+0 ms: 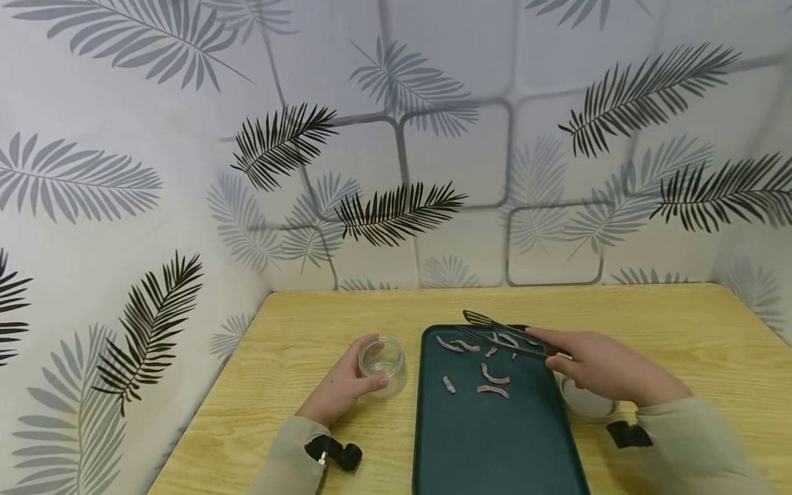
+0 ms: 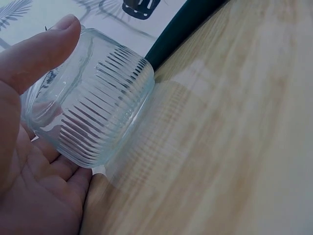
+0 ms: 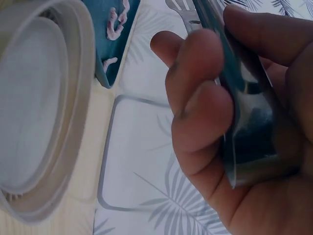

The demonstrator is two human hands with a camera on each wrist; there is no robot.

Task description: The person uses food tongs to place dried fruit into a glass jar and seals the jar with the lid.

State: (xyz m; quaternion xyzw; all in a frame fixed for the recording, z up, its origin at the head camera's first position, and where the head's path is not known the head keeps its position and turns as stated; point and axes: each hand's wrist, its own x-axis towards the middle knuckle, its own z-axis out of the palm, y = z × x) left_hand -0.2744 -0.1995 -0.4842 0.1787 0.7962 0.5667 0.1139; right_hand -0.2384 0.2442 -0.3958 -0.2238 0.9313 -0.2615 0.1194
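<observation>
My left hand (image 1: 343,381) grips a clear glass jar (image 1: 394,378), thumb on the near side and fingers round the far side. Ribbed walls show on this jar (image 2: 107,93) in the left wrist view, and no lid is on it. My right hand (image 1: 603,361) holds metal tongs (image 3: 254,122) over the far right part of a dark green tray (image 1: 495,447). Slotted tips of the tongs point left, spread apart, with nothing visible between them. Several thin pinkish strips (image 1: 493,391) lie scattered on the tray's far half.
A second round container (image 1: 584,402) stands right of the tray, partly under my right hand; a whitish disc (image 3: 32,103) shows inside its rim. The wooden table (image 1: 346,309) meets a wall (image 1: 458,165) with leaf patterns behind and at the left.
</observation>
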